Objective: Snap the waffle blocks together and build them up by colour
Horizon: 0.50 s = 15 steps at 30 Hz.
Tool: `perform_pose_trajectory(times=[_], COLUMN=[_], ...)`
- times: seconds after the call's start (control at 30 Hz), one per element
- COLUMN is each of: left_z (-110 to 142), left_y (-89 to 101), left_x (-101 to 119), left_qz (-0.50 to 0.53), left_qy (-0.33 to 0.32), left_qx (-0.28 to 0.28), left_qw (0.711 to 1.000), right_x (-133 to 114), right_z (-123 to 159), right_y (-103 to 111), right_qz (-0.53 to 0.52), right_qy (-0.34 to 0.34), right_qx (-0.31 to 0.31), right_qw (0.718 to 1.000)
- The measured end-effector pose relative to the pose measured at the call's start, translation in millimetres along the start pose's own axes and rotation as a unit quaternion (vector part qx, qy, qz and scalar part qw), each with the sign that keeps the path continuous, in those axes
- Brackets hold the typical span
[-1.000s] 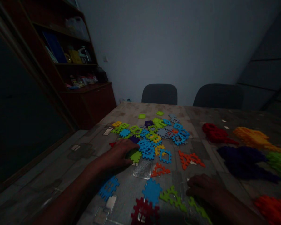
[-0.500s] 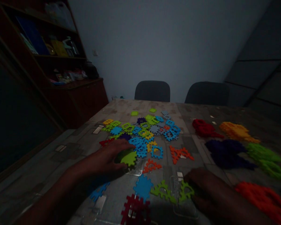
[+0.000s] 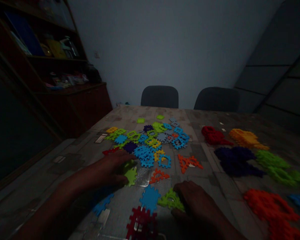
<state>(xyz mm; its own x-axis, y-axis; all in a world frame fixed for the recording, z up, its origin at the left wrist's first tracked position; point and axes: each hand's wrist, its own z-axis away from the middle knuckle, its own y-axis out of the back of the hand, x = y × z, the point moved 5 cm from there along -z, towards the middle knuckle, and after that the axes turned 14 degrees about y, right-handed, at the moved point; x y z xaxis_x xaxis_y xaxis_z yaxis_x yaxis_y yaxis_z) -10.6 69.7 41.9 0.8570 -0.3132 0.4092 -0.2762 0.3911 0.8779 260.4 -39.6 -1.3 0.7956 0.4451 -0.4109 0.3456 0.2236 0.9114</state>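
Left hand (image 3: 113,168), left of centre: thumb and fingers curved around green square (image 3: 130,177), apparently holding. Square tilted, just below mixed pile (image 3: 143,154); firmness of grip not visible.

Right hand (image 3: 193,200), lower centre: fingers over right corner of green triangle (image 3: 167,199), thumb below, moderate opening between. Pinch or light rest: cannot tell.

Changes over the last second:
1. Right hand shifted leftward across table (image 3: 200,143), away from orange stack (image 3: 271,203) and onto green triangle.
2. Two green triangles apart half a second ago; now only one clear outline. Second piece possibly under fingers or stacked; cannot tell.
3. Green square drawn away from pile, toward bottom of frame.

Effect, by judgement: both hands now engaged with green pieces, and closer together.

Nearby: blue piece (image 3: 150,198) just left of green triangle, red piece (image 3: 142,215) at bottom edge, orange triangle (image 3: 155,175) between hands. At right of frame: red, yellow, purple and green stacks (image 3: 273,163), grouped by colour.
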Motion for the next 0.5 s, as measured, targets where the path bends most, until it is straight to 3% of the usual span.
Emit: perform_pose_trajectory(times=[0.23, 0.4, 0.5], left_z=[-6.4, -11.3, -15.2], left_y=[15.3, 28.3, 23.6], left_x=[-23.5, -24.6, -22.5], left_qz=[0.007, -0.016, -0.029], left_qy=[0.011, 0.026, 0.022], left_qx=[0.046, 0.109, 0.117], left_qw=[0.999, 0.994, 0.993], right_x=[-12.3, -1.9, 12.2], right_z=[-6.2, -0.3, 10.3], right_y=[-11.0, -10.5, -2.7], right_qz=[0.025, 0.052, 0.040], right_qy=[0.092, 0.078, 0.066], right_qx=[0.048, 0.034, 0.025], right_qw=[0.994, 0.995, 0.997])
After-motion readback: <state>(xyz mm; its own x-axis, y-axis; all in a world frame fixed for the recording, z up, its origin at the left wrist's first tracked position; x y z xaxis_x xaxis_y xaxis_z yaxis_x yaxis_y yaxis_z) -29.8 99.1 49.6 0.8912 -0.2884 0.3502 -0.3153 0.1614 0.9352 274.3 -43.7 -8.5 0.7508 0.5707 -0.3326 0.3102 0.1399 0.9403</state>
